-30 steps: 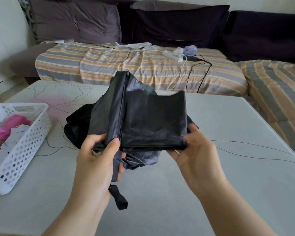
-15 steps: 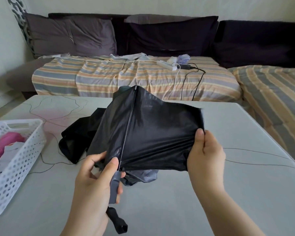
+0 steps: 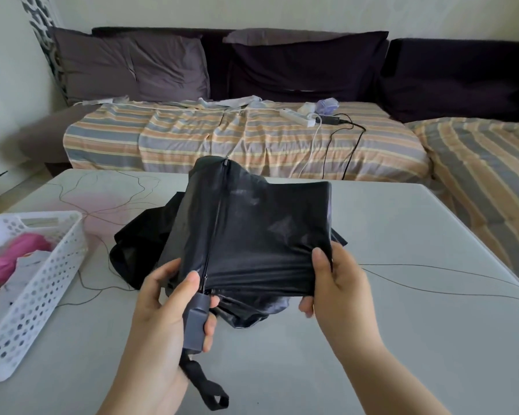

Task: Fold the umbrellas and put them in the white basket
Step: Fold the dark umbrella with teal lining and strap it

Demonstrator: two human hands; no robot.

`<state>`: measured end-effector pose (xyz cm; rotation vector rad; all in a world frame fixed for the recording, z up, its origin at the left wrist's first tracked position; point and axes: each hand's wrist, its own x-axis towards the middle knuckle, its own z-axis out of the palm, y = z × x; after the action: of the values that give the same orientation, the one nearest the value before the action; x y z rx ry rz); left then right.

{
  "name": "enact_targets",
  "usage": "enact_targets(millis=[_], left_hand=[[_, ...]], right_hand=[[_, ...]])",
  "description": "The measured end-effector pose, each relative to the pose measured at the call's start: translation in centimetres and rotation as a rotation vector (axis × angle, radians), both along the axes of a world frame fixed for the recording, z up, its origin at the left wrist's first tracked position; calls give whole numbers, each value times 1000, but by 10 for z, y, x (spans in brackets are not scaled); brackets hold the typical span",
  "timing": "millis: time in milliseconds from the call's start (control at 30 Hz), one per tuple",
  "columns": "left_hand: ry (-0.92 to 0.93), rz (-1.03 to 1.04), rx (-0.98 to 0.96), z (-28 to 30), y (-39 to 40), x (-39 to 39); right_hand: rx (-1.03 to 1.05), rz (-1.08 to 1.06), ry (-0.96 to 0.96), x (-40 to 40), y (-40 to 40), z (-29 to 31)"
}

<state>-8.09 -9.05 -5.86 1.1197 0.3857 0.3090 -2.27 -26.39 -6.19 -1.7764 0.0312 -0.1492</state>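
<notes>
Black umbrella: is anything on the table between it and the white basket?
Nothing solid. The black umbrella is held by the left hand and right hand; only a thin dark thread lies on the table toward the white basket.

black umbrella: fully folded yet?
Not yet. The black fabric umbrella has one panel stretched flat between left hand and right hand; loose canopy bunches behind.

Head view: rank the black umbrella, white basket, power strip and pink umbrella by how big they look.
1. black umbrella, though nearest the camera
2. white basket, cut off at the frame edge
3. pink umbrella, partly hidden
4. power strip, farthest away
</notes>
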Motion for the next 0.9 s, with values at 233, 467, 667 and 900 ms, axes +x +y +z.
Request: enact_targets(millis=[233,467,667,900], left_hand=[[-41,-30,28,4,6,0],[21,36,84,4,1,-4],[92,59,148,0,-10,-6],[154,-56,362,-8,-22,-7]], right_hand=[[789,223,538,-8,17,-2],[340,13,339,-25,33,3],[123,24,147,-35,33,28],[-10,45,-104,-30,45,40]])
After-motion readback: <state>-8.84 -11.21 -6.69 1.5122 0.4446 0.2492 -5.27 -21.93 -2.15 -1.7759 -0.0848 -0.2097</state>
